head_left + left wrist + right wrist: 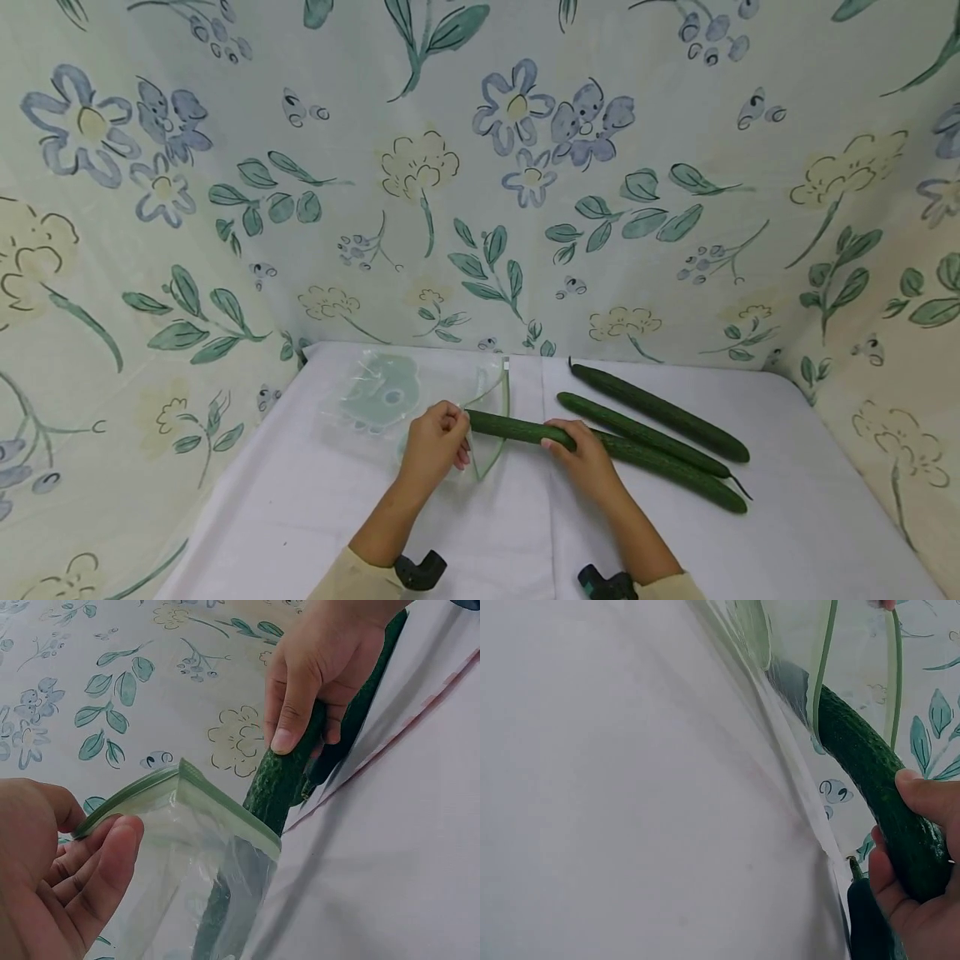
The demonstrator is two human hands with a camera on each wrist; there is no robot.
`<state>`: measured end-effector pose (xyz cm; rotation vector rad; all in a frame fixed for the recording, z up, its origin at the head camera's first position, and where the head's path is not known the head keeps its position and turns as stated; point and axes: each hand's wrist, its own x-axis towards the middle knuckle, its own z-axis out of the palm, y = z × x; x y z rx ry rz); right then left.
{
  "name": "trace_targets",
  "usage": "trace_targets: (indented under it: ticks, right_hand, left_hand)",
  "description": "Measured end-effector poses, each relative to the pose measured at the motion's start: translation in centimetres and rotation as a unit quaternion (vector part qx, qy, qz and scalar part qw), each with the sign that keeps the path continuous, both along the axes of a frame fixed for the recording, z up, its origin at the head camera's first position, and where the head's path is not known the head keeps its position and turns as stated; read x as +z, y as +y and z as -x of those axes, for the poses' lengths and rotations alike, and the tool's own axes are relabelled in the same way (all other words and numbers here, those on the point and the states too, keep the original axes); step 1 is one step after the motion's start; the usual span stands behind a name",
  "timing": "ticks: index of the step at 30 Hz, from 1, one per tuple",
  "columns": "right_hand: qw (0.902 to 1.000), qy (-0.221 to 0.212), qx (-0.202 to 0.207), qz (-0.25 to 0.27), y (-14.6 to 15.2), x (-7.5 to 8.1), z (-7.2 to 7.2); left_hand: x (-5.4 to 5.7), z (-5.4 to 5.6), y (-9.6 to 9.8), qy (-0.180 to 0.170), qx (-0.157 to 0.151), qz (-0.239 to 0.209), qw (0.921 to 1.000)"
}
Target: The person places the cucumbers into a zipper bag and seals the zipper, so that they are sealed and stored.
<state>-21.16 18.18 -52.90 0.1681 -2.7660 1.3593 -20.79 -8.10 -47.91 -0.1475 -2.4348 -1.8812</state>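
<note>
My right hand (588, 458) grips a long green cucumber (517, 428) near one end, thumb on its side. In the left wrist view, the other end of the cucumber (274, 787) passes through the mouth of a clear zip bag (176, 855) with a green seal strip. My left hand (435, 442) pinches the bag's rim between thumb and fingers, holding the mouth apart. The right wrist view shows the cucumber (855, 746) slanting into the bag; part of it shows through the clear plastic.
Three more cucumbers lie to the right on the white cloth: a far one (660, 412), a middle one (637, 432) and a near one (675, 471). Clear plastic with a pale green print (382, 392) lies at the left. A flowered curtain (420, 275) hangs behind the table.
</note>
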Motion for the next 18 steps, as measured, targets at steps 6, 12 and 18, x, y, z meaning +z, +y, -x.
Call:
trace_targets:
  ticks: [6, 12, 18]
  right_hand:
    - [0.9981, -0.059, 0.017, 0.006, 0.4, -0.4, -0.1]
    - [0.9940, -0.102, 0.038, 0.011, 1.4, -0.4, 0.0]
    - [0.9923, -0.109, 0.052, 0.030, 1.9, -0.4, 0.2]
  left_hand:
    - [0.2, -0.1, 0.0, 0.005, 0.002, -0.012, 0.9999]
    - [0.3, -0.1, 0.1, 0.005, -0.001, -0.018, 0.9998]
    - [0.0, -0.1, 0.0, 0.005, -0.010, -0.021, 0.9997]
